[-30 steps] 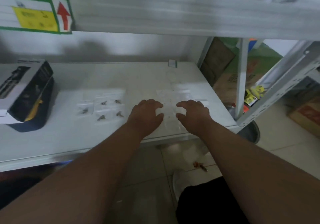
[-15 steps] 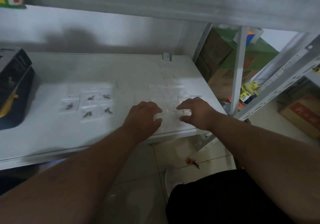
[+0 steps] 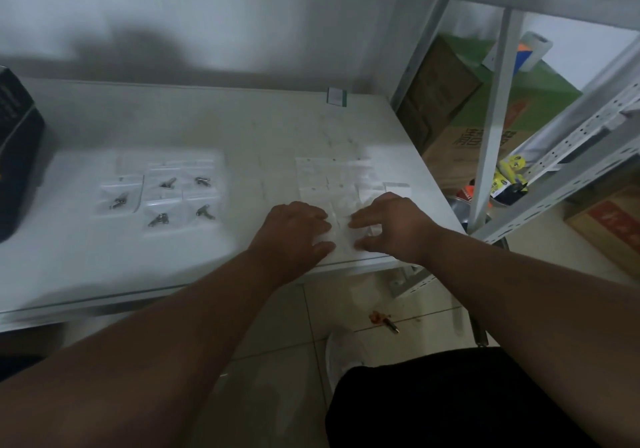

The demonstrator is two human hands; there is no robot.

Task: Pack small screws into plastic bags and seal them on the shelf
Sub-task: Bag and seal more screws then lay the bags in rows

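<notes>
Both bare forearms reach out over the near right corner of a smooth, pale metal shelf (image 3: 242, 128), flat and faintly scuffed. The left hand (image 3: 294, 232) and right hand (image 3: 391, 225) lie palm-down close together, fingers curled and pressing on a small clear plastic bag (image 3: 341, 234) between them, thin and glossy against the shelf; the frame is blurred, so whether either hand actually pinches the film cannot be told. Beyond the fingertips, farther back on the shelf, lies a loose spread of empty bags (image 3: 332, 177), flat, square and nearly invisible but for their edges and sheen. Well to the left, a tidy cluster of filled bags (image 3: 162, 194) rests flat, five of them each showing a small dark metallic screw (image 3: 168, 182) inside. At the far left edge sits a black cardboard box (image 3: 17, 149), matte and rectangular. A small green-edged tag (image 3: 336, 96) stands at the shelf's far edge. To the right, perforated grey steel uprights (image 3: 568, 156) frame brown cardboard cartons (image 3: 450, 146) on a tiled floor (image 3: 277, 361).
</notes>
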